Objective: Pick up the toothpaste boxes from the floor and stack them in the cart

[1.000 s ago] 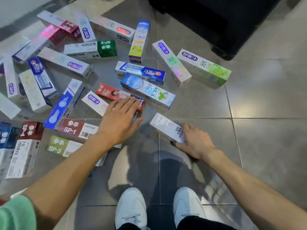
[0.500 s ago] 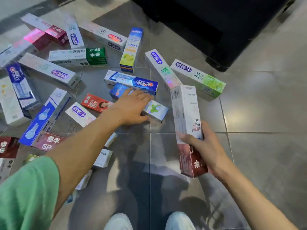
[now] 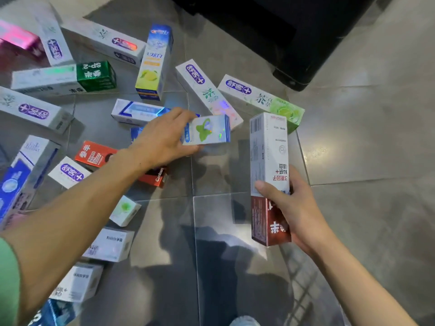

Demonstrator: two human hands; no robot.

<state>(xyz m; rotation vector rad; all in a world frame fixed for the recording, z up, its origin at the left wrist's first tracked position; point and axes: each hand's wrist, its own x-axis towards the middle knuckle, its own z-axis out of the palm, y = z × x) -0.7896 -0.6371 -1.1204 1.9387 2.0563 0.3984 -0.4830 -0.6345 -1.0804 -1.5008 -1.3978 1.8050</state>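
Many toothpaste boxes lie scattered over the grey tiled floor. My right hand grips a white and dark red box, held upright above the floor. My left hand grips a blue and white box with a mint leaf, lifted off the floor near the middle. Behind it lie a white box with a purple logo and a white and lime-green box. A yellow lemon box and a green SP-2 box lie further back. The cart's black base fills the top right.
More boxes crowd the left side, among them a red one under my left forearm and several white ones near my left elbow. A shoe tip shows at the bottom edge. The floor to the right is bare tile.
My left hand has closed round the mint-leaf box and raised it from the floor. My right hand has held the white and red box upright, shifting little. The view has moved closer to the boxes.
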